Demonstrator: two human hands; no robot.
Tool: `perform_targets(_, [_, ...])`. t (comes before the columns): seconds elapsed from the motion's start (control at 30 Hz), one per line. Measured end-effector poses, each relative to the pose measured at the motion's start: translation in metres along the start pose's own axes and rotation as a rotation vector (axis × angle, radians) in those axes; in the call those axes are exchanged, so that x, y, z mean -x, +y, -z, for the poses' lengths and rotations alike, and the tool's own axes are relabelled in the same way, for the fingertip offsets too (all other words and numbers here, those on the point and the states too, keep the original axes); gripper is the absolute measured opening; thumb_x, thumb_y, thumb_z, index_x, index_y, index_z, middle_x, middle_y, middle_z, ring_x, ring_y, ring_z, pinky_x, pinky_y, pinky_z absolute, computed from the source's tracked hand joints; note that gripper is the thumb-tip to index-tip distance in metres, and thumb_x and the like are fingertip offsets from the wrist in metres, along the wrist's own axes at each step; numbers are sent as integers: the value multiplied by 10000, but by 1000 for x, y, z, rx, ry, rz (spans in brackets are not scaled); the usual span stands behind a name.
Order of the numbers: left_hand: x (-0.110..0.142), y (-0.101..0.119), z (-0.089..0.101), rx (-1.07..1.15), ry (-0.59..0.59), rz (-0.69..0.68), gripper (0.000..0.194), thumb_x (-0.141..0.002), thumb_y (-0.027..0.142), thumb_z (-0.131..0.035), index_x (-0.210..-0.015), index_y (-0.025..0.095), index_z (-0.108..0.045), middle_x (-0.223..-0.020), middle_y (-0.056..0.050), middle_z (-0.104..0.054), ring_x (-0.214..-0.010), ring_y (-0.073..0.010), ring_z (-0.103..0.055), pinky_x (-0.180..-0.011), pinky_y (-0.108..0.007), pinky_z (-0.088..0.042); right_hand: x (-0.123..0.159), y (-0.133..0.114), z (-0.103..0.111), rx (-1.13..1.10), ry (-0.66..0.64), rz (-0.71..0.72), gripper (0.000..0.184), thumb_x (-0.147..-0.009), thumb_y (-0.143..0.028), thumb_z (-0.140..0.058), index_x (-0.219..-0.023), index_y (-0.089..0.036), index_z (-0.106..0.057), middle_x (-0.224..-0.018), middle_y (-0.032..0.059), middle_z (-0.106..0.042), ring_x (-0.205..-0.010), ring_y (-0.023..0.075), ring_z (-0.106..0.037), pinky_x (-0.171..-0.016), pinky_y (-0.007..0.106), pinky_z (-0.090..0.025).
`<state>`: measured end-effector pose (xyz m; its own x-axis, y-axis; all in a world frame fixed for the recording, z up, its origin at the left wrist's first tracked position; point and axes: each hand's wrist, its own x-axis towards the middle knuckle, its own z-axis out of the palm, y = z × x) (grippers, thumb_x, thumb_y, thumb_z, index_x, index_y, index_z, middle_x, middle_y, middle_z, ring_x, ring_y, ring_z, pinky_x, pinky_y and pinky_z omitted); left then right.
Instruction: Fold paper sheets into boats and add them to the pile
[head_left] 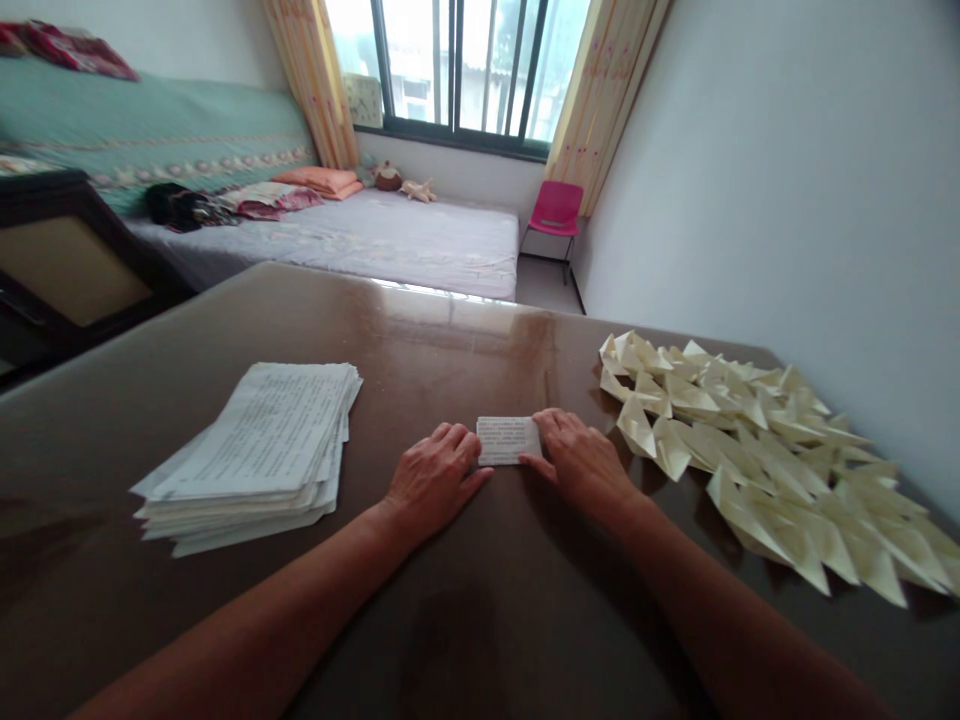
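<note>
A small folded piece of printed paper (507, 441) lies flat on the brown table between my two hands. My left hand (437, 470) is at its left edge, fingers curled and thumb stretched along the tabletop near the lower corner. At the right end, my right hand (583, 460) grips the paper, with fingers on the far corner and thumb on the near one. To the left sits a thick, uneven stack of printed sheets (259, 435). Many folded cream paper pieces (697, 400), pointed like little boats, spread over the right side of the table.
The glossy table (450, 350) reaches away to a bed (420, 235) below a window (457, 70). A pink chair (556, 207) stands beyond the table by the right-hand wall. Dark wooden furniture (75, 260) is at the left.
</note>
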<state>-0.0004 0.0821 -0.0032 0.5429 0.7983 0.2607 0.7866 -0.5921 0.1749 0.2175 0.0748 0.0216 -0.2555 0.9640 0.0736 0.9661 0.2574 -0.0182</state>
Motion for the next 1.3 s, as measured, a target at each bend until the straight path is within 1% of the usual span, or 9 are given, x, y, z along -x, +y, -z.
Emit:
perform_targets(0.1, [-1,-4,-6,47,45,59,372,-866,457,-557,-1124,193,-516,-1044,-56,-593,-989,-222,-531,-807,-345,-472,-10,15,-21,-228,70,16,675,-812,-454,-624,-1382,-179,-390,-1243,130,-570,-1133,269,-511,-889,409,-468])
perform_targets(0.23, [-2,-7,-10,169,53,5,567,-866,361,-582,-1370,234,-355,-1111,-49,-598,-1041,-222,-523,-883,-361,-466,-15,23,-39,-539,132,-4,798,-744,-338,-696,-1430,-209,-310,-1084,78,-617,-984,222,-576,-874,404,-486])
perform_targets(0.43, [-5,-9,-9,413,128,32,675,-811,230,-640,-1406,250,-322,-1045,-21,-614,-986,-193,-549,-880,-356,-488,-19,20,-37,-1003,162,-27,550,-815,-267,-593,-1338,-214,-431,-918,21,-638,-820,170,-627,-804,352,-528])
perform_targets(0.63, [-6,-6,-4,535,212,-53,505,-884,250,-558,-1371,238,-424,-1067,-46,-627,-1006,-168,-554,-906,-331,-484,-17,10,-24,-1347,238,-116,548,-825,-329,-587,-1326,-204,-404,-1076,86,-633,-896,208,-653,-766,357,-561])
perform_targets(0.87, [-4,-2,-2,616,102,-144,385,-892,145,-452,-1262,161,-557,-948,-56,-664,-823,-126,-601,-791,-256,-511,-23,8,-35,-1291,242,-132,487,-850,-374,-566,-1279,-179,-444,-1099,115,-641,-862,197,-663,-742,346,-561])
perform_targets(1.0, [-6,-7,-10,456,106,-38,378,-869,155,-492,-1233,179,-591,-989,-61,-674,-880,-147,-617,-801,-272,-519,-25,15,-39,-987,400,-117,487,-873,-387,-536,-1299,-171,-439,-1228,155,-580,-997,222,-609,-788,373,-536])
perform_targets(1.07, [-7,-10,-14,367,118,10,328,-892,222,-509,-1198,184,-618,-964,-58,-690,-877,-160,-621,-796,-287,-525,-21,15,-34,-798,461,0,478,-867,-395,-552,-1286,-186,-462,-1279,146,-543,-1083,229,-557,-854,388,-502])
perform_targets(1.2, [-7,-12,-16,280,93,-25,335,-920,307,-495,-1223,209,-602,-984,-43,-710,-896,-172,-598,-804,-308,-527,-8,2,-19,-489,242,359,574,-764,-467,-676,-1242,-198,-510,-1217,116,-585,-1142,255,-500,-946,416,-409])
perform_targets(1.3, [-5,-10,-11,228,74,-67,365,-920,284,-481,-1271,233,-566,-1011,-40,-697,-920,-183,-565,-814,-316,-520,-2,-6,-14,-295,152,422,344,-844,-346,-614,-1161,-218,-580,-1140,83,-629,-1078,231,-513,-905,380,-375])
